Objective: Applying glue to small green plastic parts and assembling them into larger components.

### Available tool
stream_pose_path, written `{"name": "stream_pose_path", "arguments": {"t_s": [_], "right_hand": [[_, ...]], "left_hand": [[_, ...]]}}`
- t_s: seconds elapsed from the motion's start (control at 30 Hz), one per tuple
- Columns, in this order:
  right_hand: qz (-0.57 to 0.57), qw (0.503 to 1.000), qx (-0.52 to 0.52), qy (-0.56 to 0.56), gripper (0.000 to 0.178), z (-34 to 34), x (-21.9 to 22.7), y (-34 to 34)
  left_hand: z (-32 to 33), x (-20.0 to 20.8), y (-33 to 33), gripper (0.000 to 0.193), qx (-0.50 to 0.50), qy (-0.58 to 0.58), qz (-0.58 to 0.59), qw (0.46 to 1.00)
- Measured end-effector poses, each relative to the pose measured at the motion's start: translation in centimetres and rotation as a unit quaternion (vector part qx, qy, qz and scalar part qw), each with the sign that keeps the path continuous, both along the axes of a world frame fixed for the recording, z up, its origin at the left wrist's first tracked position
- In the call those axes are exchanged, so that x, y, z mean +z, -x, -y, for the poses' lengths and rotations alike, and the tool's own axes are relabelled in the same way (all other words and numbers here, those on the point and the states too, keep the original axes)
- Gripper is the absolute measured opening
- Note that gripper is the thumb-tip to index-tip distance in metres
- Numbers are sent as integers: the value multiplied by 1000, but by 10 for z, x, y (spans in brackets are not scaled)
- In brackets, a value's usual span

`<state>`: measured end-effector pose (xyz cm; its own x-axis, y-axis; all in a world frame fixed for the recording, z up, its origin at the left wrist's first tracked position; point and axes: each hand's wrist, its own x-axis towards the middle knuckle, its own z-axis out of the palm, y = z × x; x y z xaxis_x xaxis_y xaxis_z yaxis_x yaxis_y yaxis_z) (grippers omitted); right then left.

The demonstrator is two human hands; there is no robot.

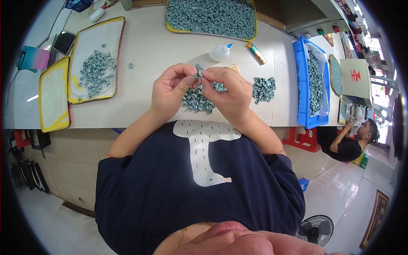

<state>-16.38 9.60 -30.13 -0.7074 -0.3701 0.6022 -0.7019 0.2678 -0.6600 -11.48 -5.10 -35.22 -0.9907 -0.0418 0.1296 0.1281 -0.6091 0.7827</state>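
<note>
Both hands up close together over the table (144, 38), fingers bent. Left hand (170, 89) pinches a small green-grey piece (198, 73) between thumb and index; right hand (231, 87) pinches at the same piece from the other side, thumb and forefinger together. So the piece sits midway between the two sets of fingertips, off the table; exact grip partly hidden by the fingers, too small to read its detail. Loose pile (197, 101) of similar pieces lies on the table just below the hands, spreading between the wrists, partly covered by the right hand. Second heap (264, 89) just to the right of the right hand, apart from it. Single loose piece (131, 66) off to the left of the left hand. Farther left, paper-lined tray (100, 34) with a scattered batch (97, 70) on it. Beyond the fingertips: white squeeze bottle (219, 53) with blue tip, tilted, and an orange-green tube (256, 53) near it. Blue bin (302, 80) with more pieces stands well to the right.
</note>
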Motion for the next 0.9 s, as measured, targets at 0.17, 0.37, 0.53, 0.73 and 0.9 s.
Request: {"name": "stream_pose_path", "arguments": {"t_s": [0.17, 0.37, 0.53, 0.73, 0.9], "right_hand": [[-41, 999, 1, -21, 19, -1, 2, 0], [-100, 994, 30, -15, 21, -1, 1, 2], [-131, 990, 42, -2, 22, 1, -1, 2], [-105, 991, 80, 12, 23, 0, -1, 9], [-57, 994, 93, 25, 22, -8, 6, 12]], "left_hand": [[-1, 6, 0, 12, 47, 83, -45, 994], [0, 3, -2, 12, 78, 117, -87, 986], [1, 5, -6, 13, 85, 125, -84, 985], [6, 8, -3, 11, 88, 180, -101, 974], [3, 23, 2, 11, 130, 256, -126, 950]]}}
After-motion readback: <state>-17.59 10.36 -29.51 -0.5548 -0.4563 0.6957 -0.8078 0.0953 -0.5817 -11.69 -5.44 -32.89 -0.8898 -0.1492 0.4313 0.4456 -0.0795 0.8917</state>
